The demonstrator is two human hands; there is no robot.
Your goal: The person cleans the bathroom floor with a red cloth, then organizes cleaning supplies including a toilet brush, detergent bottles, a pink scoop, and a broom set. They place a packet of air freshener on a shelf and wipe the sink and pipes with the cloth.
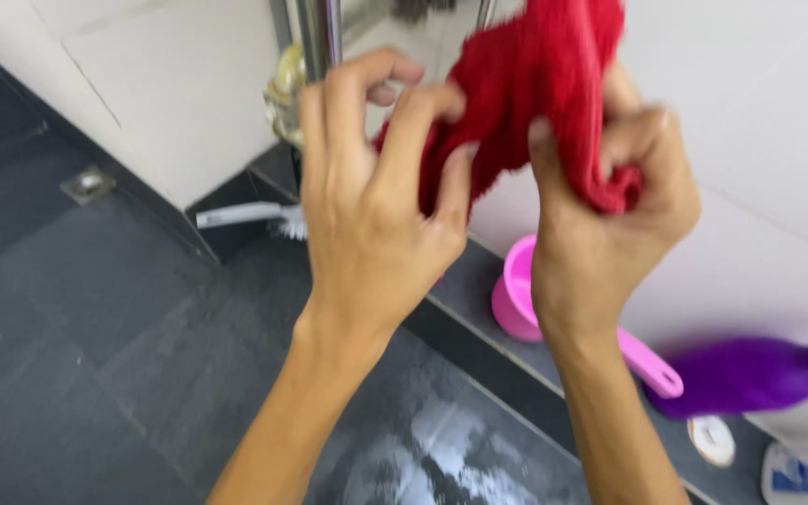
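Wet dark floor (pixel 77 374) (drain (pixel 87 182) inset).

red fluffy cloth (pixel 554 84): top cut off by the upper edge; part buried in the right hand (pixel 610 215).
purple plastic bottle with orange cap (pixel 750 374): blurred, cap clipped at the right edge.
white-handled brush (pixel 254 217): bristles hidden behind the left hand (pixel 376 206).
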